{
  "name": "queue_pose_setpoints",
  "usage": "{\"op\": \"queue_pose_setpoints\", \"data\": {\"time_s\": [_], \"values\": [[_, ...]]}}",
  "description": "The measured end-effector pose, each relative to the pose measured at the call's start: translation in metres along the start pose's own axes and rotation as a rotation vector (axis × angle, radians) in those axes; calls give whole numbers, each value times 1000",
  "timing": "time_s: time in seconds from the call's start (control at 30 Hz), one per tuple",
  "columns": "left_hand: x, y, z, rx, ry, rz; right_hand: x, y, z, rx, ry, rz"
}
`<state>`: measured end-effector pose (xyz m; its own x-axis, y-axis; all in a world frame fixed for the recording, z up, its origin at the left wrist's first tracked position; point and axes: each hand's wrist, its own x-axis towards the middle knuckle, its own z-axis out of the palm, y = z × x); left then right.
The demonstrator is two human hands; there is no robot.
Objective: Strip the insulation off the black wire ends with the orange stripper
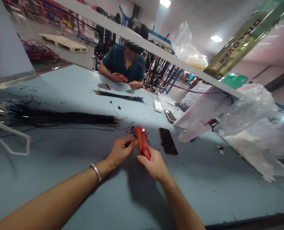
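My right hand is wrapped round the handles of a red wire stripper, whose head points away from me. Close to the tool's left side, my left hand has thumb and fingers pinched together; whatever lies between them is too small to make out. Small dark scraps are scattered on the table around the stripper's head. To the left of it stretches a long bundle of black cables, with bare-looking metallic ends at its left and orange-tinged ends at its right.
Right of my hands lies a dark phone; another phone and a white box lie beyond. Across the blue table, a person holds a red tool near a smaller cable bundle. A white wire hook stands left; plastic bags cover the right.
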<state>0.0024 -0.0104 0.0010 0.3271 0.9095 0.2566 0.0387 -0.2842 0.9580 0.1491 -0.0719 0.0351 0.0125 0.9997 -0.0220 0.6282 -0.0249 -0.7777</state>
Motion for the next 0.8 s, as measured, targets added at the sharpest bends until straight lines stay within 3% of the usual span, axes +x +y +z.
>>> {"op": "queue_pose_setpoints", "data": {"time_s": [0.43, 0.8], "values": [[3, -5, 0, 105, 11, 34, 10, 19, 13, 11, 58, 1], [5, -8, 1, -39, 6, -141, 15, 17, 13, 38, 47, -4]]}}
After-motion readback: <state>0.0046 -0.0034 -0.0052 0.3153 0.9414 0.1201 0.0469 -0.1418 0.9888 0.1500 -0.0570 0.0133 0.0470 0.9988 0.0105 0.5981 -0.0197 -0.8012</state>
